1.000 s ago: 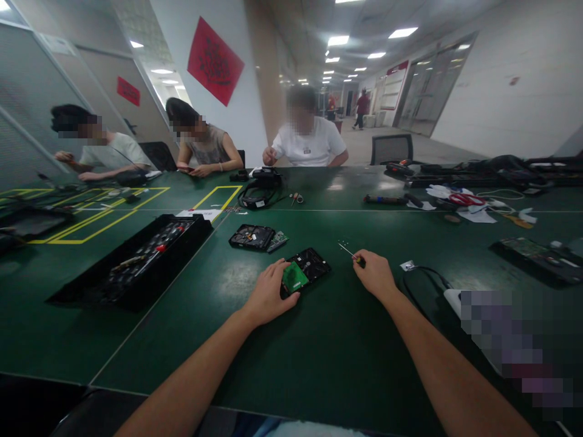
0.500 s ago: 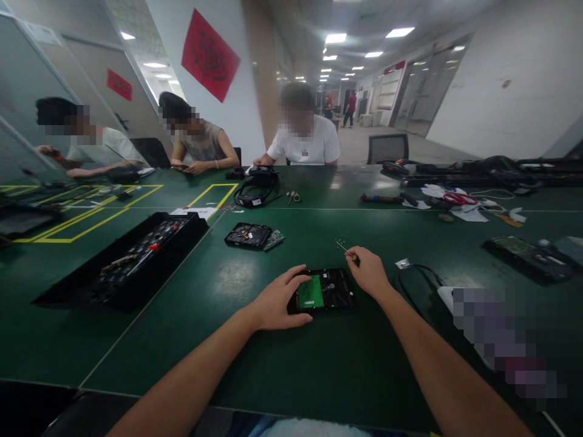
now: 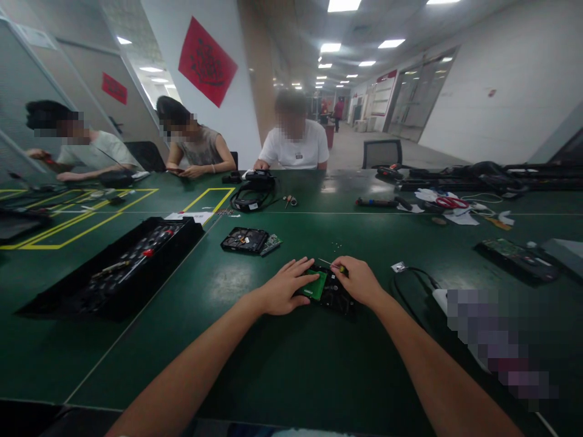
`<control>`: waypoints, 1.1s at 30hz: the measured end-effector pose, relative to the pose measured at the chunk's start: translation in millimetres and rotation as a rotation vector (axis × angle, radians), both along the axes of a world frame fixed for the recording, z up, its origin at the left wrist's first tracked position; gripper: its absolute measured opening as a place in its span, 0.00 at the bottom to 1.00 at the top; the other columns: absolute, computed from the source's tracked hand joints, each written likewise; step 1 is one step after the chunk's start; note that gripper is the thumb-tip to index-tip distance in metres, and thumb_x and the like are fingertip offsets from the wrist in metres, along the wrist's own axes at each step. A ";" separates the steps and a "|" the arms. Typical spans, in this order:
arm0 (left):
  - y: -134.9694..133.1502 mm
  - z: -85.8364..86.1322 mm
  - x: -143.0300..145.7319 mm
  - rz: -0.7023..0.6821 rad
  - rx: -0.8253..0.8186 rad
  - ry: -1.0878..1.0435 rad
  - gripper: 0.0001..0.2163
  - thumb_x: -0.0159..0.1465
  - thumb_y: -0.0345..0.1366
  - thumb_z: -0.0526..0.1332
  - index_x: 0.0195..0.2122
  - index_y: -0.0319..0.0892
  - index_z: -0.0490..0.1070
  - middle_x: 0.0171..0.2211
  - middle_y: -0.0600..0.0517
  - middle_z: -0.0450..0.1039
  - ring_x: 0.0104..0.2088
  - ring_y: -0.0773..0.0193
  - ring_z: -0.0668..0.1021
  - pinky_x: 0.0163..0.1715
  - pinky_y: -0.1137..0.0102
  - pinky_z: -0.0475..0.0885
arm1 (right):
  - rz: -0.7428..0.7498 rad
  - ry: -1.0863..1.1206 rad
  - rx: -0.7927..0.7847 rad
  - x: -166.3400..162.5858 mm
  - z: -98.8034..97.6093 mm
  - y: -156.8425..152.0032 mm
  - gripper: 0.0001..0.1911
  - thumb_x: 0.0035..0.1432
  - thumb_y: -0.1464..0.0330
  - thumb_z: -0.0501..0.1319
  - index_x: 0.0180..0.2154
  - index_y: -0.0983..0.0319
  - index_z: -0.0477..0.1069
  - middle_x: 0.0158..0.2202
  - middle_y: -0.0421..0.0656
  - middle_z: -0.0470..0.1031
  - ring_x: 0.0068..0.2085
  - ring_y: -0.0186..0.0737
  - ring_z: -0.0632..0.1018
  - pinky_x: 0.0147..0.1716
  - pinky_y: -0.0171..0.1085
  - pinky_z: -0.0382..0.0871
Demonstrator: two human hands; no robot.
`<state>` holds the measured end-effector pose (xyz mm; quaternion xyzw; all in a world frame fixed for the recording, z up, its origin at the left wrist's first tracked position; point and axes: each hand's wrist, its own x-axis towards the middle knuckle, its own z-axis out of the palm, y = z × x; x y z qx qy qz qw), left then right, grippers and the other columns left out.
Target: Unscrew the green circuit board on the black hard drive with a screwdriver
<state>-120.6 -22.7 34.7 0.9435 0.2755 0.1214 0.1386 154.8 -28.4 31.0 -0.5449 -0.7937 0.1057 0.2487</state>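
In the head view, a black hard drive [image 3: 336, 297] with a green circuit board [image 3: 315, 286] lies slightly turned on the green table. My left hand [image 3: 283, 287] holds its left end, thumb at the near side and fingers spread over the board and far edge. Pinched in my right hand [image 3: 356, 280] is a small screwdriver with a yellow-and-black handle [image 3: 341, 268]. Its thin shaft [image 3: 326, 262] points left above the drive's far edge; whether the tip touches anything I cannot tell. Several tiny screws [image 3: 337, 246] lie just beyond.
An opened hard drive [image 3: 245, 240] sits left of centre beside a loose circuit board [image 3: 272, 244]. Farther left stands a long black tray [image 3: 113, 267] of parts. A cable [image 3: 416, 269] and another device [image 3: 517, 260] lie right. Co-workers sit across the table.
My right hand has drawn the screwdriver back from the loose screws to the drive. The drive has turned slightly, and my left fingers have shifted farther over its board.
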 end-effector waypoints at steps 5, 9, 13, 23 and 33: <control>-23.9 -5.5 11.6 0.080 0.077 -0.066 0.32 0.67 0.48 0.65 0.70 0.49 0.60 0.72 0.43 0.55 0.72 0.46 0.59 0.69 0.46 0.58 | 0.020 0.004 -0.002 -2.0 -0.4 -2.3 0.06 0.67 0.71 0.58 0.41 0.59 0.74 0.42 0.44 0.80 0.42 0.42 0.78 0.44 0.39 0.68; -31.9 -12.7 15.8 0.086 0.141 -0.076 0.30 0.69 0.50 0.62 0.69 0.47 0.61 0.68 0.42 0.64 0.68 0.47 0.65 0.67 0.49 0.62 | 0.066 0.005 0.007 -6.3 -3.5 -1.4 0.07 0.68 0.71 0.57 0.41 0.59 0.74 0.42 0.44 0.79 0.43 0.41 0.78 0.44 0.38 0.68; -24.6 -15.0 17.9 0.070 0.173 -0.072 0.27 0.69 0.50 0.62 0.66 0.46 0.64 0.66 0.43 0.66 0.66 0.46 0.67 0.66 0.49 0.63 | 0.090 0.018 0.036 -8.2 -6.2 -1.4 0.08 0.69 0.70 0.58 0.39 0.59 0.76 0.42 0.45 0.77 0.43 0.41 0.77 0.45 0.39 0.69; -24.1 -14.1 22.6 0.083 0.197 -0.084 0.23 0.70 0.45 0.61 0.63 0.45 0.65 0.64 0.44 0.67 0.64 0.47 0.68 0.64 0.51 0.66 | 0.046 -0.027 0.005 -15.0 -1.7 1.4 0.09 0.68 0.70 0.60 0.38 0.60 0.79 0.41 0.46 0.77 0.41 0.41 0.78 0.44 0.39 0.70; -23.1 -15.9 23.2 0.082 0.196 -0.076 0.22 0.71 0.46 0.60 0.64 0.44 0.65 0.63 0.43 0.67 0.64 0.47 0.68 0.64 0.51 0.65 | -0.012 -0.063 -0.018 -20.5 -0.1 1.4 0.09 0.68 0.68 0.61 0.37 0.60 0.80 0.41 0.46 0.78 0.42 0.41 0.79 0.45 0.39 0.70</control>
